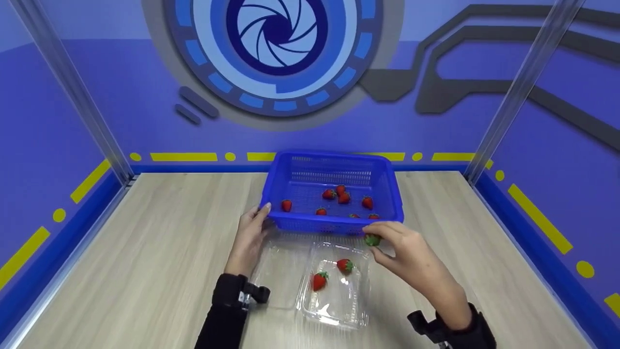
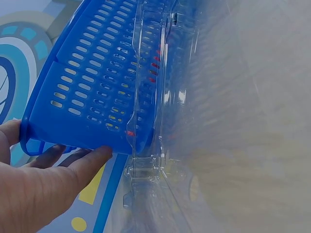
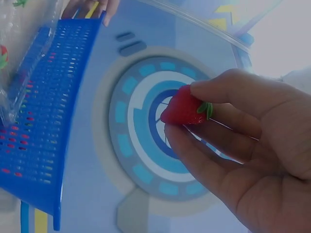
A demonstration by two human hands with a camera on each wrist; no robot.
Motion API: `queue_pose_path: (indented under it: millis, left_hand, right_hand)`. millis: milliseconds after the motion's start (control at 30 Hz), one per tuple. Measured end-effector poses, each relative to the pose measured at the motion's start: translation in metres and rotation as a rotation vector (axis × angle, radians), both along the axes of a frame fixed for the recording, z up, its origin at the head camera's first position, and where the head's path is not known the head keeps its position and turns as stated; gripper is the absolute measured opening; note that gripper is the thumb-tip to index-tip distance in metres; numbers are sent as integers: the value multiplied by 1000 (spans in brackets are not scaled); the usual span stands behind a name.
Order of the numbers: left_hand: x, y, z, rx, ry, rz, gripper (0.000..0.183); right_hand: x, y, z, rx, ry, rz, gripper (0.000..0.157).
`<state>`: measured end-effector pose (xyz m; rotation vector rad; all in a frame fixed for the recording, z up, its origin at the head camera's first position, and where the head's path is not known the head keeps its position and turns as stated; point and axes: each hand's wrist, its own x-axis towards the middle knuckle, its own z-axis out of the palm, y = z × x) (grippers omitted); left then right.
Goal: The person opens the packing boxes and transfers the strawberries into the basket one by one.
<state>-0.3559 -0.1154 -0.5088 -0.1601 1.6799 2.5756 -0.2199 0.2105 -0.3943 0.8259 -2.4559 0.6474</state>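
Observation:
My right hand (image 1: 404, 249) pinches a strawberry (image 3: 186, 107) between thumb and fingertips, just in front of the basket's near right corner. Its red body and green leaves show in the right wrist view. The left hand (image 1: 249, 237) grips the near left corner of the blue plastic basket (image 1: 334, 224), thumb at the rim and fingers below it. Several strawberries lie spread over the basket's floor. In front of it sits an open clear plastic clamshell box (image 1: 334, 310); two strawberries, one toward the back (image 1: 344, 265) and one at the left (image 1: 318, 281), lie in its right half.
All this stands on a light wood table (image 1: 169, 252). Blue printed walls (image 1: 111, 92) enclose the back and both sides, with metal posts (image 1: 520, 92) at the back corners. The clamshell's left half (image 1: 281, 276) lies flat beside the left forearm.

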Motion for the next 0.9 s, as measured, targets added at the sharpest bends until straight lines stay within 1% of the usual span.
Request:
queue_pose_path:
  millis: [167,300,567,767,900]
  left_hand:
    - [0,0,0,-22,-5,6,50]
    - [0,0,1,-39,-17,13,48]
    - [0,-1,0,-37,-15,-2,52]
    - [1,-1,0,-39,-21,9,53]
    - [2,-1,1,-34,-7,1,53]
  right_hand:
    - [0,7,1,-11,30,-22,37]
    - [-2,9,0,-12,41,-16,36]
    - [-3,8,-2,-7,-7,-26,34]
    - [-11,9,-7,-28,-47,-5,34]
    - [-16,12,-10,-37,-54,-26,34]
